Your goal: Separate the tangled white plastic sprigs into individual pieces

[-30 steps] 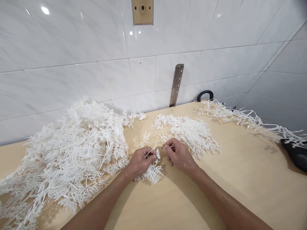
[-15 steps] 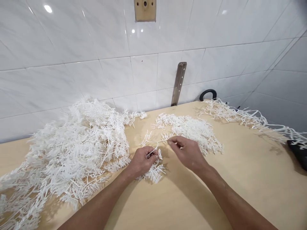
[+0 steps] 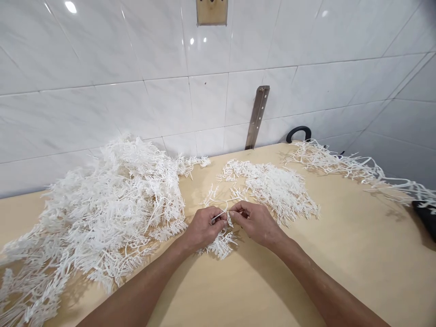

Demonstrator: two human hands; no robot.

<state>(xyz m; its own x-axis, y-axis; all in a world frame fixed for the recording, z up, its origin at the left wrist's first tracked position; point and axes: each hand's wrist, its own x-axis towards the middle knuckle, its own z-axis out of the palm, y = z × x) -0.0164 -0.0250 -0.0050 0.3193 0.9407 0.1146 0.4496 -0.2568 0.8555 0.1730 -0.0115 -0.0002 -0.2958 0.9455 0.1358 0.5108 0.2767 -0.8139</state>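
Note:
My left hand is closed around a thin white branching sprig, whose bare twigs stick out past the fingertips. Feathery white tips hang below that hand, close over the table. Close beside it, my right hand pinches with thumb and forefinger at the sprig's side; the exact spot between those fingertips is too small to make out. A smaller heap of white sprig pieces lies just behind my right hand.
A big pile of white sprigs covers the left of the wooden table. Bare white stems lie at the back right, near a black curved handle. A metal strip leans on the tiled wall. A black object sits at the right edge.
My right hand has moved left and slightly down, from the outstretched twig to right beside my left hand. My left hand keeps its hold on the sprig. The view has shifted slightly.

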